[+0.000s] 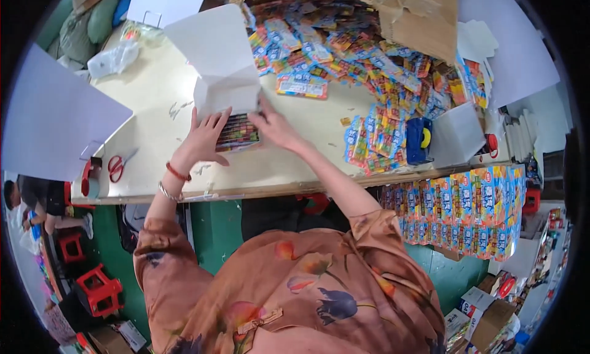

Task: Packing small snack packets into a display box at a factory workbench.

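A small white-lined carton (pixel 228 96) with its lid raised lies on the table in front of me, packed with a row of colourful flat packs (pixel 238 133). My left hand (pixel 206 137) rests against the carton's left side, fingers and thumb spread. At the right side, my right hand (pixel 275 125) grips the carton's edge, its thumb over the packs and its fingers along the side flap. The tips of those fingers are partly hidden. Just beyond my right hand lies a single blue-and-red blister pack (pixel 302 85).
A large cardboard box (pixel 418 19) spills many blister packs (pixel 344 53) across the table's far right. Nearer stand a blue tape dispenser (pixel 419 141) and a smaller pile of packs (pixel 376 139). Red scissors (pixel 118 166) lie left. Stacked printed cartons (pixel 461 200) stand below the right edge.
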Demonstrator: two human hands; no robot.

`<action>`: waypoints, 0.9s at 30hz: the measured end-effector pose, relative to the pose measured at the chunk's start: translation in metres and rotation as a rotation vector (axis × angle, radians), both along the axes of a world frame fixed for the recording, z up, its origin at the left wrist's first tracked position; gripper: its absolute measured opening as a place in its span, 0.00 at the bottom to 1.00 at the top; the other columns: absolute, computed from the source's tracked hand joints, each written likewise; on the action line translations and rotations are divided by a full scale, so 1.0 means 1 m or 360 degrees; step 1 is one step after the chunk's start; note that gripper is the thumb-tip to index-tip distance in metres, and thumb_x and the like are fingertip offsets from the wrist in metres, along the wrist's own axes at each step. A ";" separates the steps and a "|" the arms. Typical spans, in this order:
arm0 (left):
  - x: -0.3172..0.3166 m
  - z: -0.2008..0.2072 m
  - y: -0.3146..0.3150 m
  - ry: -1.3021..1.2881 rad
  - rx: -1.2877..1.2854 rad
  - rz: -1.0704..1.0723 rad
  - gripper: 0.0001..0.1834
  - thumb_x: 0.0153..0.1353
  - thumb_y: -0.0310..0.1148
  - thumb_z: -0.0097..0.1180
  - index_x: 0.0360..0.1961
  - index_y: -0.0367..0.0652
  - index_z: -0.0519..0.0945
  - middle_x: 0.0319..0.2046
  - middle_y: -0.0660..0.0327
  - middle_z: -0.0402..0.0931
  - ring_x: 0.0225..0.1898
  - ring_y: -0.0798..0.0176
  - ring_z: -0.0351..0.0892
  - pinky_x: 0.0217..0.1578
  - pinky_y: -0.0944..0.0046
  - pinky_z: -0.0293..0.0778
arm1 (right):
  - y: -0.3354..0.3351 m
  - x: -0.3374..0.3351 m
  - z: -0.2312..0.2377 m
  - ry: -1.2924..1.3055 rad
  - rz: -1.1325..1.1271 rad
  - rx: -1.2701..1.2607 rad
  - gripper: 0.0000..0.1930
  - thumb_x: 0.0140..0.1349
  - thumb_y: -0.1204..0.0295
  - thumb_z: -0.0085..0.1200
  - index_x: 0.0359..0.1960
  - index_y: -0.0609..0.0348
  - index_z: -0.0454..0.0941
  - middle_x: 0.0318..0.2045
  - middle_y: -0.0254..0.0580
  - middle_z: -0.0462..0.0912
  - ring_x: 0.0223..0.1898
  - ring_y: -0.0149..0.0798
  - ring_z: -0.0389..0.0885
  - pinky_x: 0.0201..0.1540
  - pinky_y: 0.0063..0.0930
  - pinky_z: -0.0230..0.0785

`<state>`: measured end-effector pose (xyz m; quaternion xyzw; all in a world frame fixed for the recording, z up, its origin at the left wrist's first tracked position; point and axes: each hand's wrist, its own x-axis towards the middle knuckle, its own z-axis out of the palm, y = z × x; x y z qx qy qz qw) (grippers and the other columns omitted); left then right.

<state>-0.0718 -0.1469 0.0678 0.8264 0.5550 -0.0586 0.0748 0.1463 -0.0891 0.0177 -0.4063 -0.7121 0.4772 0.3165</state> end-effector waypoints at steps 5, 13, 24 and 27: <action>-0.009 -0.023 -0.010 -0.0069 0.0306 0.0203 0.63 0.32 0.39 0.73 0.70 0.50 0.48 0.53 0.54 0.66 0.58 0.51 0.65 0.67 0.37 0.39 | 0.024 -0.015 -0.024 0.0317 0.0314 -0.0189 0.36 0.67 0.53 0.47 0.67 0.66 0.53 0.62 0.56 0.66 0.61 0.44 0.68 0.63 0.31 0.58; 0.047 0.042 -0.006 -0.0735 0.0302 0.0360 0.58 0.38 0.38 0.74 0.70 0.48 0.52 0.66 0.53 0.56 0.67 0.47 0.54 0.66 0.42 0.46 | 0.105 0.100 -0.021 -0.0115 -0.0683 0.0589 0.29 0.57 0.70 0.58 0.61 0.60 0.64 0.58 0.55 0.70 0.57 0.51 0.71 0.58 0.38 0.64; 0.274 -0.069 0.228 -0.2748 -0.0188 0.1199 0.29 0.59 0.39 0.60 0.55 0.32 0.67 0.42 0.52 0.77 0.40 0.65 0.78 0.38 0.63 0.74 | 0.260 0.226 -0.009 -0.0462 -0.0840 0.0947 0.18 0.69 0.63 0.43 0.57 0.56 0.69 0.49 0.56 0.77 0.53 0.56 0.74 0.53 0.37 0.66; 0.300 -0.064 0.268 -0.2705 -0.0179 0.1578 0.20 0.55 0.35 0.63 0.42 0.33 0.70 0.33 0.53 0.77 0.34 0.61 0.76 0.33 0.61 0.72 | 0.301 0.258 -0.030 -0.0652 -0.0771 0.1059 0.24 0.70 0.57 0.41 0.64 0.53 0.63 0.53 0.55 0.75 0.55 0.54 0.73 0.56 0.38 0.64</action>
